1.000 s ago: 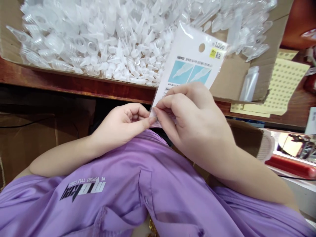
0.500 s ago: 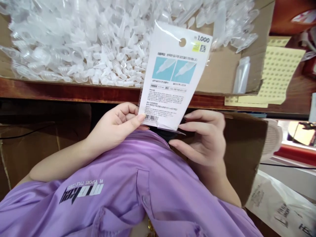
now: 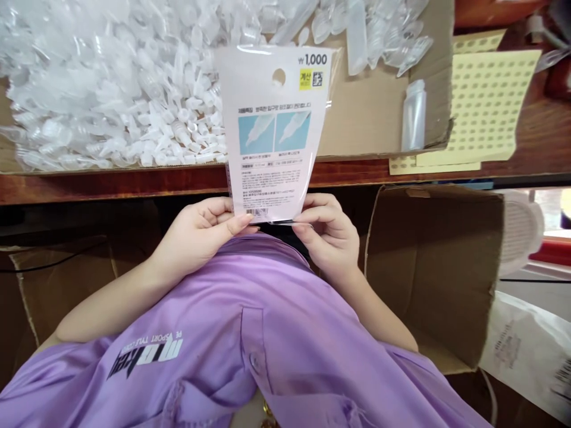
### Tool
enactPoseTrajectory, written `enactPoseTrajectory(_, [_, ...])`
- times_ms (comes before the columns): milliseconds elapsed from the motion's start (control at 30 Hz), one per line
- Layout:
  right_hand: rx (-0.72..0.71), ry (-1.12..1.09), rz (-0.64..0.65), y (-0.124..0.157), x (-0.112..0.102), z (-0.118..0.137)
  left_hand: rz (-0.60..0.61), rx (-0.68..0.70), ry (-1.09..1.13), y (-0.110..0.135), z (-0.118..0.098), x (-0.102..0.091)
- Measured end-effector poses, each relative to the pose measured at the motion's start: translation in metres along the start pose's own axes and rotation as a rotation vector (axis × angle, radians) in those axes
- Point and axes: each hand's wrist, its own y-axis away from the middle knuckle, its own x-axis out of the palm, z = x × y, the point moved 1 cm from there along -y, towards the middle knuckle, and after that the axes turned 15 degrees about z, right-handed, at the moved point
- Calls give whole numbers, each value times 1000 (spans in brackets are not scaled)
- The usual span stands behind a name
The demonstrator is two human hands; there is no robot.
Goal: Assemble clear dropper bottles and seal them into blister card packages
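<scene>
A printed white card package (image 3: pixel 272 166) in a clear plastic sleeve is held upright, its back side facing me. Two blue pictures of a nozzle tip, a hole and a 1,000 price show on it. At its lower left corner, my left hand (image 3: pixel 200 229) pinches it between thumb and fingers. My right hand (image 3: pixel 328 232) has thumb and fingers closed on the lower right corner and the sleeve's bottom edge. What lies behind the card is hidden.
A cardboard tray (image 3: pixel 348 125) on the wooden table (image 3: pixel 178 181) holds a heap of small clear bottles and white nozzle caps (image 3: pixel 178 119). One bottle (image 3: pixel 414 116) stands apart. Yellow sticker sheets (image 3: pixel 491 101) lie right; a cardboard box (image 3: pixel 437 261) stands below.
My right hand has closed from apart fingers onto the package's lower right corner. The package now appears farther left and more upright, and the whole view has shifted somewhat.
</scene>
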Motion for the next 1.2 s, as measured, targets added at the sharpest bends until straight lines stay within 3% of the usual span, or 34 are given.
enactPoseTrajectory(133, [59,-255,-44,1,9,-3,-14,-7,-42,0,2,-6])
enactPoseTrajectory(267, [147,-356,-58,-1,14,-1,24,6,-43,-1,9,-18])
enactPoseTrajectory(433, [359,-485,-110,-4,14,3,93,-16,-86,-1,16,-26])
enactPoseTrajectory(733, [540,-707,-153,-11,17,-3,25,-72,-20,2,25,-31])
enactPoseTrajectory(867, [524,-875,-52,-14,17,-4,-30,-51,8,4,19,-25])
enactPoseTrajectory(1033, [437,-872,126,-17,13,2,-98,-42,-66,6,3,-11])
enactPoseTrajectory(1200, [324,-862,318,-27,3,14,116,-99,-88,6,-16,-7])
